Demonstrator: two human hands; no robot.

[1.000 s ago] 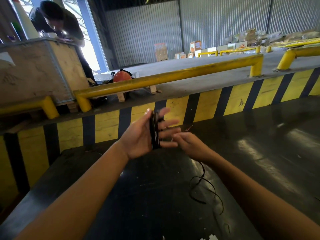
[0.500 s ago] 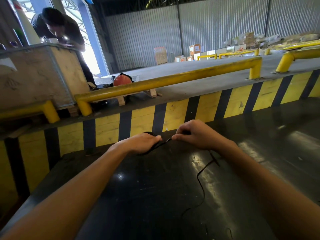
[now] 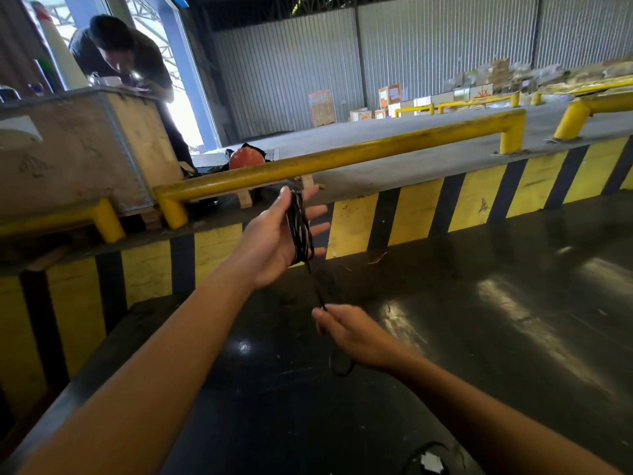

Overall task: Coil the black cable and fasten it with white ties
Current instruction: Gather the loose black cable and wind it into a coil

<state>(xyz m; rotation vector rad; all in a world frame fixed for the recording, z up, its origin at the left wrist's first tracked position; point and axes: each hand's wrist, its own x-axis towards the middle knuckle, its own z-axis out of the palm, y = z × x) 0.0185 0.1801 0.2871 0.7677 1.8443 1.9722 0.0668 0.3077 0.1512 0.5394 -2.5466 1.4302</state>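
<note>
Around the spread fingers of the left hand (image 3: 274, 236), the black cable (image 3: 299, 228) sits in several loops, wound across the open palm from near the fingertips down to the heel of the hand; the fingers stay splayed and do not curl over the loops. From the bottom of that coil a single strand runs taut, down and toward the body, into the right hand (image 3: 352, 334), which is closed around it, thumb and forefinger pinching the strand at the top of the fist. Below the right hand a short slack loop of the same cable hangs just under the wrist, above the dark glossy table (image 3: 479, 337). Nearer the body than both hands, at the table's near edge, a small white piece (image 3: 432, 462) lies inside a dark curve of cable; whether it is a tie cannot be told. Beyond the left hand stands a yellow and black striped wall (image 3: 359, 221), topped by a yellow rail (image 3: 342, 159), and farther left a person (image 3: 126, 60) bends over a wooden crate (image 3: 85, 149).
</note>
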